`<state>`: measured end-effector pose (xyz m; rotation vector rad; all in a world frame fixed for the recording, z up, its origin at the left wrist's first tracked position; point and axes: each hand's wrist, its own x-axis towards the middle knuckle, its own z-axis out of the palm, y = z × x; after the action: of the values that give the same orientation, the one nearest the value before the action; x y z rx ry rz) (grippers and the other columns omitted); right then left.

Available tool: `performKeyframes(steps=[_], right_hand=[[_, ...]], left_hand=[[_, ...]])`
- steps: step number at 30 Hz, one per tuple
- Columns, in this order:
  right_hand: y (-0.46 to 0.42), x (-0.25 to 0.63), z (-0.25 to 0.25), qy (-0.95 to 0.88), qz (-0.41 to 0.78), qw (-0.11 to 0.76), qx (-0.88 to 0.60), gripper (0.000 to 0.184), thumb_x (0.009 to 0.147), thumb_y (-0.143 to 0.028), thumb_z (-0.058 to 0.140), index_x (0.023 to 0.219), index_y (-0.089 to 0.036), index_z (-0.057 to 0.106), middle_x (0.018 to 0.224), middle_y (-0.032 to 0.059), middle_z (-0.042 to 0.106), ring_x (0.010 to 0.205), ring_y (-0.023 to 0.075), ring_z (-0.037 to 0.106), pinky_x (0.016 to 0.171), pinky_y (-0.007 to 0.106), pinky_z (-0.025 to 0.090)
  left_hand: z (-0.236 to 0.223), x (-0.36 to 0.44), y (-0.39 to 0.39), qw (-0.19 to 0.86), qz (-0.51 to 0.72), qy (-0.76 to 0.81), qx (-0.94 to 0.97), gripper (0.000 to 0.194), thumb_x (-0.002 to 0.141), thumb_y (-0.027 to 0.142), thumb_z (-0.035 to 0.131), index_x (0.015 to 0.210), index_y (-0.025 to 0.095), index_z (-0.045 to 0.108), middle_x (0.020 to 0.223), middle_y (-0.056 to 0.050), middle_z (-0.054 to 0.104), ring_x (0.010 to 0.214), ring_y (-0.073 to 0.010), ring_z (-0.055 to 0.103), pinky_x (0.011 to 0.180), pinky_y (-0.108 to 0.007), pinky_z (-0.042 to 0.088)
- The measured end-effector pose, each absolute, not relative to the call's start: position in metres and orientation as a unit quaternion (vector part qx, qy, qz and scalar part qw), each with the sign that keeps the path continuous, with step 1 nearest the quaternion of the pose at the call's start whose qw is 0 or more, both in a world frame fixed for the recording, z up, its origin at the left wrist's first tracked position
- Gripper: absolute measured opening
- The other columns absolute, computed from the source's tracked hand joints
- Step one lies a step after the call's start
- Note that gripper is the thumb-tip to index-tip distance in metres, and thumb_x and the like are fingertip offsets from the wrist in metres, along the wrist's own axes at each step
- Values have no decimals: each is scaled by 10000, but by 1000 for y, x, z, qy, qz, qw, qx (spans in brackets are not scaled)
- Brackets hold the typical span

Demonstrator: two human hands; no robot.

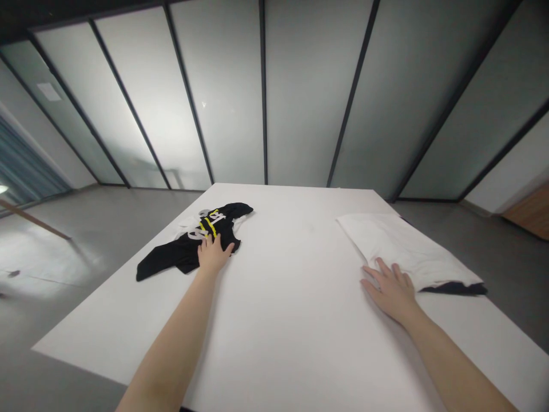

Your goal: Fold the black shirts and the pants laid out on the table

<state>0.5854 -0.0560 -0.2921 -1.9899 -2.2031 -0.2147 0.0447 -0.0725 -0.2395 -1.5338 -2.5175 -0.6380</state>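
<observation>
I have my left hand (214, 254) spread flat on a crumpled black garment (182, 252) with yellow print, which lies right under it. My right hand (390, 289) rests open on the white table (291, 269), fingertips touching a folded white cloth (398, 246) just ahead.

And look at that: a black cloth garment (189, 252), matt and soft-looking, carried a smooth yellow print! Across from it lay a white cloth (403, 246), plain woven fabric, on a smooth, matt white tabletop (291, 326). Behind, frosted glass panels (223, 97) ran in dark metal frames (263, 86), above a faintly glossy grey floor (55, 246)!
</observation>
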Motion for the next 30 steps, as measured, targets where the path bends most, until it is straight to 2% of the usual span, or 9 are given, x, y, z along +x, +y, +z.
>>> performKeyframes(steps=[2, 5, 12, 15, 18, 21, 24, 27, 30], right_hand=[[-56, 585, -291, -739, -70, 85, -665, 584, 1001, -552, 382, 1387, -270, 717, 1666, 103, 468, 1494, 496, 411, 1201, 683, 332], [-57, 584, -290, -739, -70, 92, -663, 562, 1004, -542, 392, 1382, -284, 719, 1658, 95, 480, 1494, 492, 410, 1198, 689, 328], [-55, 582, -289, -731, -52, 89, -675, 555, 993, -532, 424, 1384, -272, 721, 1676, 104, 453, 1500, 510, 398, 1206, 695, 313], [-55, 575, -287, -722, -46, 114, -681, 561, 989, -550, 450, 1396, -266, 710, 1660, 120, 471, 1511, 527, 372, 1203, 717, 298], [-61, 560, -281, -748, -33, 165, -642, 625, 942, -581, 557, 1473, -263, 641, 1662, 136, 463, 1566, 519, 272, 1210, 721, 289], [-76, 543, -271, -833, 32, 193, -518, 805, 863, -550, 700, 1589, -261, 506, 1733, 137, 339, 1624, 448, 162, 1252, 653, 286], [-92, 530, -263, -886, 137, 184, -404, 789, 850, -425, 740, 1590, -295, 502, 1758, 133, 278, 1638, 394, 158, 1257, 621, 306], [-98, 524, -258, -882, 229, 195, -363, 523, 847, -353, 737, 1366, -312, 698, 1691, 127, 421, 1617, 386, 247, 1251, 629, 316], [-97, 524, -253, -832, 321, 266, -366, 358, 884, -430, 713, 1199, -264, 745, 1472, 145, 656, 1437, 392, 536, 1182, 590, 436]], left_hand=[[-239, 37, -72, 32, -180, -851, -492, 428, 997, 416, 517, 1304, 181, 701, 1423, -224, 646, 1346, -425, 570, 1079, -552, 466], [-232, 25, -72, 11, -212, -861, -462, 321, 1025, 314, 437, 1109, 207, 728, 1179, -178, 742, 1177, -381, 665, 975, -488, 524], [-205, 35, -69, 104, -551, -755, -341, 331, 1100, 273, 242, 1125, 180, 559, 1082, -117, 669, 1067, -255, 641, 1002, -376, 501], [-212, 84, -77, 85, -587, -660, -461, 314, 1112, 348, 282, 1077, 198, 555, 1017, -95, 663, 1008, -244, 660, 977, -379, 515], [-224, 154, -98, -74, -471, -514, -713, 291, 1103, 370, 366, 1074, 219, 613, 951, -63, 716, 907, -213, 709, 872, -329, 553], [-227, 211, -122, -195, -253, -310, -896, 278, 1036, 417, 581, 1245, 244, 642, 1206, -76, 758, 1068, -226, 734, 929, -321, 559], [-223, 229, -130, -168, -251, -256, -918, 344, 1037, 394, 564, 1340, 237, 611, 1245, -102, 753, 1149, -236, 711, 1012, -354, 539], [-223, 207, -117, -75, -330, -364, -868, 309, 1040, 336, 509, 1301, 235, 637, 1238, -121, 745, 1206, -258, 676, 1097, -440, 495], [-230, 158, -95, 28, -310, -583, -750, 276, 1010, 319, 539, 1227, 239, 690, 1435, -149, 655, 1464, -346, 486, 1225, -592, 336]])
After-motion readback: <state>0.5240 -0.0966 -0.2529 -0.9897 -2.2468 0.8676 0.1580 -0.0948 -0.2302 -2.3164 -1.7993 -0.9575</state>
